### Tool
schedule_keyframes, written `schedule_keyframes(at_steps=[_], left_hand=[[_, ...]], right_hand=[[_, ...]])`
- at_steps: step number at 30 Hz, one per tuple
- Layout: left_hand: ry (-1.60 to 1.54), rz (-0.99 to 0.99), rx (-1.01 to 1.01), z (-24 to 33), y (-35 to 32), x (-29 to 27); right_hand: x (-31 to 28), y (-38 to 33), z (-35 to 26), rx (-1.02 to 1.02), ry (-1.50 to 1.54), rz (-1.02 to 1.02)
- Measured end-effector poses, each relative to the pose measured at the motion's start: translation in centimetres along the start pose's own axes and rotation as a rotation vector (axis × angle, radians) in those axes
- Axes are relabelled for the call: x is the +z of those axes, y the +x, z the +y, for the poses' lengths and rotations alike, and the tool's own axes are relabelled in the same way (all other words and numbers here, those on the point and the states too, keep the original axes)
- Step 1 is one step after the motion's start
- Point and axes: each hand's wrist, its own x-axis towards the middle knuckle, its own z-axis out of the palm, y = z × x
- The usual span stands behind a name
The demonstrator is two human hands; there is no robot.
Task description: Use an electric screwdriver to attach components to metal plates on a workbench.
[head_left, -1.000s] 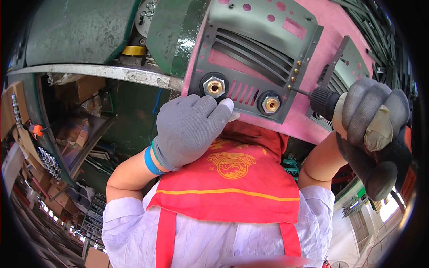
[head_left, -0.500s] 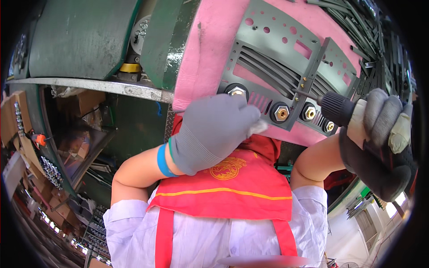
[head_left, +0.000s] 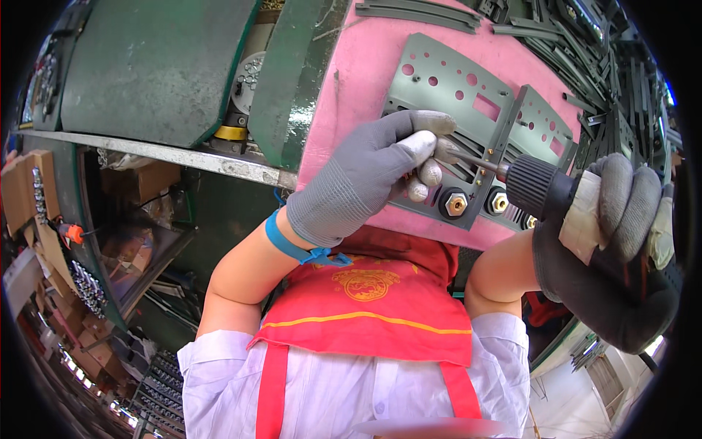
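Note:
My right hand (head_left: 621, 219), in a grey glove with pale tape on its fingers, is wrapped round a power screwdriver (head_left: 540, 184) with a black ribbed collar. Its thin bit points left across a dark grey perforated metal panel (head_left: 446, 80). At the tip of the bit my gloved left hand (head_left: 365, 164) pinches thumb and fingers together; whatever they hold is too small to make out. Behind the left hand, the panel's slots are partly covered. Along the panel's near edge sit brass-centred hex fittings (head_left: 455, 205) with black rings. Small brass screws (head_left: 480, 172) show along the joining bar (head_left: 508, 135).
A pink mat (head_left: 347, 102) lies under the panel. Dark metal strips (head_left: 563, 58) are piled at the far right, others (head_left: 424, 13) at the far edge. On the left stands a green machine bench (head_left: 153, 66) with a metal edge (head_left: 168, 155); cardboard boxes (head_left: 146, 179) sit below.
My left hand has moved up and right to the screwdriver's tip, its fingers now pinched there. The screwdriver has shifted slightly left. The whole view has shifted a little.

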Motion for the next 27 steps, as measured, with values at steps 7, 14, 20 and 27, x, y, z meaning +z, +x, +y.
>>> schedule_keyframes(at_steps=[7,14,20,27], left_hand=[[-0.089,-0.051,-0.035,0.0,-0.1,-0.7],[-0.050,0.012,0.050,0.1,-0.2,-0.2],[-0.130,-0.055,0.062,-0.2,-0.2,-0.3],[-0.302,-0.023,-0.015,0.0,-0.7,0.7]], right_hand=[[1.2,-0.1,-0.2,0.041,0.038,0.016],[1.5,-0.6,-0.4,-0.018,0.116,0.071],[1.3,-0.2,-0.1,-0.286,0.062,0.240],[0.4,-0.5,-1.0,-0.260,-0.021,0.147]])
